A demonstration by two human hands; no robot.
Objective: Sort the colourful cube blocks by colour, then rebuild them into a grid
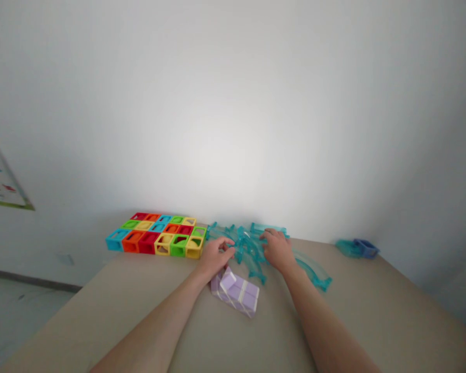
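Note:
My left hand (216, 255) is at the left side of a heap of see-through teal track pieces (250, 254). Its thumb and index finger curl toward each other at the heap's edge; whatever lies between them is too small to make out. On the heap's right side is my right hand (277, 249), its fingers spread and bent over the pieces, touching or just above them. Just below my left hand lies a folded purple cloth (238, 292) with white lines. One curved teal track piece (314, 272) extends beyond my right wrist, partly covered by it.
Colourful open-sided cubes (157, 233) stand in rows on the left, close to the wall (233, 129). At the table's (353, 305) far right are a blurred teal piece (348, 247) and a small blue box-shaped piece (366, 248). A poster (1, 178) hangs at left.

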